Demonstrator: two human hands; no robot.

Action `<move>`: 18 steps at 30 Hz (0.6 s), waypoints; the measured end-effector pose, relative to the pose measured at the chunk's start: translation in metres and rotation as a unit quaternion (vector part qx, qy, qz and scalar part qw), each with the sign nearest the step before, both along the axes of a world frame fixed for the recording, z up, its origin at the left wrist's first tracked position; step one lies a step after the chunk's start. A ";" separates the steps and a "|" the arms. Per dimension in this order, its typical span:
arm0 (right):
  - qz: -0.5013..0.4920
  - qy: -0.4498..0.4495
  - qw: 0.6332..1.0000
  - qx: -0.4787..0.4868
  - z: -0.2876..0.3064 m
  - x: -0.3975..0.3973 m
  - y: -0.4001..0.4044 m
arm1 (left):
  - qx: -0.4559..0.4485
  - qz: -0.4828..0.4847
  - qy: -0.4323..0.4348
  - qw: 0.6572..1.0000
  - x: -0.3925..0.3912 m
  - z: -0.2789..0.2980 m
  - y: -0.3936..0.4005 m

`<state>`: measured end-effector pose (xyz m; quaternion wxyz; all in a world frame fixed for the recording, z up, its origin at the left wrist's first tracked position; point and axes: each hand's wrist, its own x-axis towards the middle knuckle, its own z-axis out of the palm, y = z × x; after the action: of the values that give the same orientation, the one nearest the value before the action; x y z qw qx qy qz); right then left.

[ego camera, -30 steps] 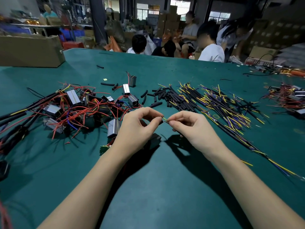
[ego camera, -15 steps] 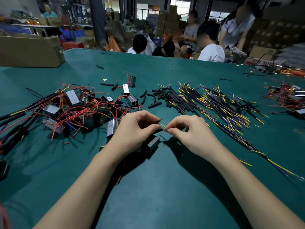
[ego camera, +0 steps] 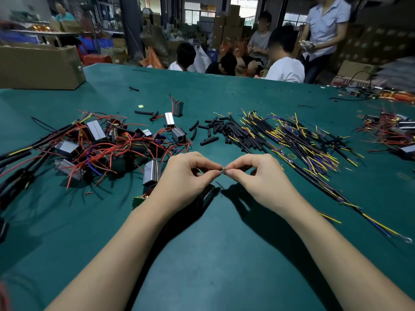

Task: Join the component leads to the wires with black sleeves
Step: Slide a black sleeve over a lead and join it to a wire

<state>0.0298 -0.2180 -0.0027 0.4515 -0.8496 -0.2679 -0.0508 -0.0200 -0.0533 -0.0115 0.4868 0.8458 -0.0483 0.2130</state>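
My left hand point(ego camera: 187, 176) and my right hand point(ego camera: 258, 176) meet fingertip to fingertip over the green table. Between them they pinch a short bare wire joint point(ego camera: 223, 171), with a yellowish tip showing. A dark boxy component point(ego camera: 207, 194) lies under my left hand, mostly hidden by it. A sleeved wire with yellow and blue strands point(ego camera: 350, 203) runs away to the right from behind my right hand. Loose black sleeves point(ego camera: 208, 140) lie beyond my hands. A heap of sleeved yellow and blue wires point(ego camera: 292, 135) spreads at the right.
A tangle of silver-faced components with red leads point(ego camera: 101, 144) covers the left of the green table point(ego camera: 224, 254). A cardboard box point(ego camera: 38, 68) stands far left. Another component pile point(ego camera: 393, 131) lies at the right edge. Several people sit or stand beyond the far edge.
My hands have shifted slightly toward me and closer together; the gap with the wire between the fingertips has shrunk. A person in the background has stood up.
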 end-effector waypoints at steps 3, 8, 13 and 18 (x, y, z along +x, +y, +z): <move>-0.004 0.001 1.000 0.002 0.000 -0.001 0.001 | 0.015 0.007 -0.007 1.000 0.000 0.001 -0.001; -0.004 0.016 1.000 0.019 0.002 -0.004 0.001 | 0.032 0.015 -0.025 0.999 -0.001 0.002 -0.003; -0.006 -0.029 0.999 -0.011 0.003 -0.006 0.004 | 0.043 0.034 -0.028 0.998 -0.002 0.002 -0.005; 0.005 -0.087 0.995 -0.048 0.002 -0.008 0.007 | 0.054 0.052 -0.022 0.997 -0.002 0.005 -0.007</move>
<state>0.0222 -0.2107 -0.0011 0.3858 -0.8609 -0.3130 -0.1095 -0.0216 -0.0604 -0.0064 0.4278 0.8673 -0.0264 0.2531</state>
